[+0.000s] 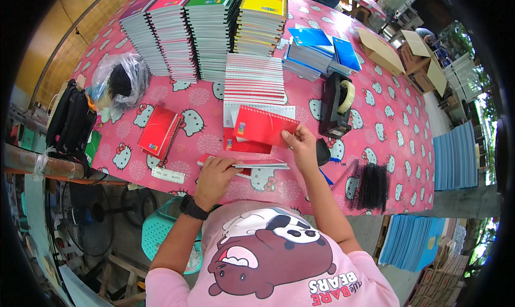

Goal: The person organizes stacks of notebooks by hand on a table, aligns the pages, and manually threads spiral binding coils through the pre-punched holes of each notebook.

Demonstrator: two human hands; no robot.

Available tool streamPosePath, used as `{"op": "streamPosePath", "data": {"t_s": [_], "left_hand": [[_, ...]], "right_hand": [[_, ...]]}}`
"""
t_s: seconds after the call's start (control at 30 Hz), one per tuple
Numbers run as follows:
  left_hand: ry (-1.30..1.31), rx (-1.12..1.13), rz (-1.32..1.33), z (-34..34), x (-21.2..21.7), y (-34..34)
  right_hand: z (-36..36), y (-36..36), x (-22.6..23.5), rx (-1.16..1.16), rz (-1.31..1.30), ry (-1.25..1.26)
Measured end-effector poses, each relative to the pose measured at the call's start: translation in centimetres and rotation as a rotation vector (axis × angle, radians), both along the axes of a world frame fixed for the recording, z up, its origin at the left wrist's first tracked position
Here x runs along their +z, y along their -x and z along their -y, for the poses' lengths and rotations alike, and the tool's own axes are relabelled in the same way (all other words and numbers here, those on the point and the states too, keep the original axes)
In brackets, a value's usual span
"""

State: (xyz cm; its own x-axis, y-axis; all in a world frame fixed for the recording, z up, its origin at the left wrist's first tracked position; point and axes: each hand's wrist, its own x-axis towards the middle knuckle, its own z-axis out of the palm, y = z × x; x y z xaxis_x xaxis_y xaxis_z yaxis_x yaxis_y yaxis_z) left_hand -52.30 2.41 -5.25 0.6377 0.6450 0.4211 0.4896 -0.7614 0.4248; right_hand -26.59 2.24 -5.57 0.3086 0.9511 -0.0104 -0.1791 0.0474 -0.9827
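My right hand (301, 145) pinches the right corner of a red notebook cover (265, 125) with punched holes along its upper edge. That cover is lifted over a loose pile of white punched sheets (281, 111) and another red cover (252, 146). Close to the table's near edge, my left hand (215, 179) has its fingers curled over the left end of a thin red notebook (263, 163). Farther left lie a few red spiral notebooks (160, 130) with dark coils. Black spiral binding coils (374, 187) are heaped at the right.
Tall stacks of purple, pink, green (212, 33) and yellow notebooks (262, 22) stand at the back. Blue notebooks (314, 49) and a black tape dispenser (333, 106) are to the right. A plastic bag (120, 81), black bag (67, 119) and white label strip (168, 175) lie left.
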Motion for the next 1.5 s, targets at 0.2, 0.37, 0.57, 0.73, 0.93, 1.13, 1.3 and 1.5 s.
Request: {"op": "streamPosePath", "data": {"t_s": [0.2,0.37,0.57,0.73,0.93,1.13,1.3,1.5], "left_hand": [[0.015,0.013,-0.057,0.0,0.3,-0.1],[0.026,0.028,-0.048,0.0,0.2,0.0],[0.031,0.033,-0.049,-0.2,0.0,-0.2],[0.013,0.015,-0.022,-0.2,-0.1,-0.2],[0.006,0.037,-0.024,-0.1,-0.1,-0.2],[0.033,-0.017,-0.021,-0.1,0.3,0.1],[0.042,-0.037,-0.013,0.2,0.2,0.6],[0.059,-0.035,-0.019,-0.1,0.7,0.9]], "right_hand": [[-2.8,1.4,-1.0,-0.135,0.33,-0.023],[-3.3,2.6,1.2,-0.211,0.417,-0.02],[-2.9,0.9,0.0,-0.162,0.333,0.038],[-1.1,-1.3,-0.9,-0.003,0.171,0.038],[-0.4,-0.7,0.1,-0.223,-0.019,-0.232],[0.3,-1.0,-1.4,0.122,-0.001,-0.067],[1.2,-0.7,-4.4,0.175,0.532,0.228],[2.1,0.9,-0.6,0.229,0.591,0.321]]}}
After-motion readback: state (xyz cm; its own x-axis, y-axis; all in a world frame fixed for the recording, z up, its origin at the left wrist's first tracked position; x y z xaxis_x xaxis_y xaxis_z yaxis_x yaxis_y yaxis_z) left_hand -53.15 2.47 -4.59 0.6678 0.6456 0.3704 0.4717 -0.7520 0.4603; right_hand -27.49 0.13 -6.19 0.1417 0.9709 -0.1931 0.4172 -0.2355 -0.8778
